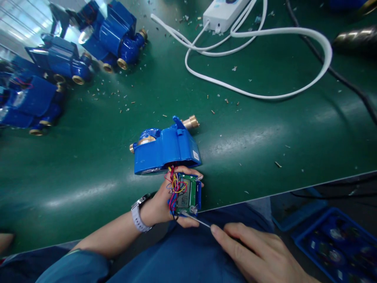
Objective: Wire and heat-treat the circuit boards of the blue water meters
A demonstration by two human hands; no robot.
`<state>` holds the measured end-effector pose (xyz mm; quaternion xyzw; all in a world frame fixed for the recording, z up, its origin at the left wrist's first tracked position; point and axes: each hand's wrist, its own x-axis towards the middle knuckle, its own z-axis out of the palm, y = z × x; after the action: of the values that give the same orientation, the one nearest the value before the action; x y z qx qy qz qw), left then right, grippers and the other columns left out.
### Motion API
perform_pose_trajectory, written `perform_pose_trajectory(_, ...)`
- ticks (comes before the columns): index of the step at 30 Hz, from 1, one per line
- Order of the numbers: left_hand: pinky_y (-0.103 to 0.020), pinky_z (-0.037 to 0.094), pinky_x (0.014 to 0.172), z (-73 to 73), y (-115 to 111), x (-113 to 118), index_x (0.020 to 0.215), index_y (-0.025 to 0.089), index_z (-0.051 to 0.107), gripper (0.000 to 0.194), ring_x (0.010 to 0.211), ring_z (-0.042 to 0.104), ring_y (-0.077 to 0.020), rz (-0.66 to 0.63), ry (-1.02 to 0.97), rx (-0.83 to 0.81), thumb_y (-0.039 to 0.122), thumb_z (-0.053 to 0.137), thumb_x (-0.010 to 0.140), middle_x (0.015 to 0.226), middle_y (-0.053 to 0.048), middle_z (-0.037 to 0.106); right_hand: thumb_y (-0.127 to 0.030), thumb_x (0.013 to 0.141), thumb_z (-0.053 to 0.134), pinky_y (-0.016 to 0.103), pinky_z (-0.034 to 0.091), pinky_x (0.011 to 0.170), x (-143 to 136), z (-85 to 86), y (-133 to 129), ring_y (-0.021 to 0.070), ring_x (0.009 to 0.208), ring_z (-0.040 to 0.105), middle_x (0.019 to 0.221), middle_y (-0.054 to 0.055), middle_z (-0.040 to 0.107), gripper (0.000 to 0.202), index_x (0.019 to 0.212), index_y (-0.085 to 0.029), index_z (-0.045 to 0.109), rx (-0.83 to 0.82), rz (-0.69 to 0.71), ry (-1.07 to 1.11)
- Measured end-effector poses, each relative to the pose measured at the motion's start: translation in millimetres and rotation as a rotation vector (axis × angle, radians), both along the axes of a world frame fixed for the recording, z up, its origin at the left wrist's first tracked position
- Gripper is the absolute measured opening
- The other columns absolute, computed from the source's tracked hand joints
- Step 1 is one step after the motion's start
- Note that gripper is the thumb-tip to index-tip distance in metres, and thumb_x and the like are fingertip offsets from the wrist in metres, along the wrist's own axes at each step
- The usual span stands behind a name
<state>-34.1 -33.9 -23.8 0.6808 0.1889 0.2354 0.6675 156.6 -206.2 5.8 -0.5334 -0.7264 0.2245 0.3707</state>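
My left hand [160,202] is wrapped round a green circuit board [193,194] in a blue frame, with a small grey display. Red, yellow and dark wires [173,188] run from the board toward a blue water meter [165,149] with brass ends, lying on the green table just beyond. My right hand [253,247] holds a thin metal tool [203,224], its handle hidden by the fingers. The tool's tip reaches the lower edge of the board, near a clear blob.
Several blue meters [118,35] stand at the upper left of the green table [265,137]. A white power strip [222,15] with a looped cable lies at the top. Blue crates [297,241] are below the table edge at right.
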Motion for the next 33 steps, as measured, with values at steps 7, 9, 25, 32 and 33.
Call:
perform_pose_trajectory(7,-0.041,0.055,0.095,-6.4,-3,2,0.132,0.029,0.041,0.088,0.112,0.060,-0.0262,0.001,-0.037,0.018,0.044,0.089,0.060,0.126,-0.010,0.051,-0.010,0.102,0.031,0.019,0.058,0.066,4,18.9,11,0.0140,0.082,0.070,0.096,0.008,0.070,0.036,0.127,-0.012,0.057,-0.098,0.030,0.011)
perform_pose_trajectory(9,-0.044,0.054,0.097,-9.3,-3,1,0.132,0.029,0.040,0.091,0.114,0.059,-0.0276,-0.022,-0.043,0.016,0.044,0.090,0.058,0.128,-0.011,0.051,-0.014,0.102,0.032,0.019,0.059,0.075,10,25.8,14,0.0143,0.092,0.070,0.104,0.007,0.071,0.035,0.127,-0.015,0.057,-0.163,0.013,0.006)
perform_pose_trajectory(25,-0.044,0.052,0.097,-4.8,8,0,0.133,0.030,0.039,0.096,0.111,0.061,-0.0266,-0.151,-0.042,-0.008,0.038,0.093,0.053,0.127,-0.011,0.053,-0.014,0.101,0.033,0.020,0.057,0.059,49,39.3,35,0.0151,0.081,0.071,0.100,0.005,0.072,0.037,0.117,-0.022,0.066,-0.191,0.192,-0.014)
perform_pose_trajectory(32,-0.043,0.051,0.098,3.9,12,2,0.132,0.028,0.040,0.091,0.110,0.061,-0.0259,-0.193,0.022,0.040,0.038,0.092,0.057,0.125,-0.010,0.054,-0.005,0.097,0.025,0.024,0.054,0.051,44,40.7,42,0.0156,0.069,0.069,0.090,0.006,0.072,0.046,0.108,-0.018,0.068,-0.049,0.187,-0.171)
perform_pose_trajectory(33,-0.043,0.051,0.097,2.1,11,1,0.132,0.028,0.040,0.092,0.110,0.061,-0.0261,-0.185,0.020,0.047,0.039,0.092,0.056,0.125,-0.010,0.054,-0.003,0.096,0.026,0.024,0.054,0.052,42,39.3,41,0.0156,0.069,0.069,0.089,0.006,0.072,0.047,0.107,-0.017,0.068,-0.016,0.172,-0.196)
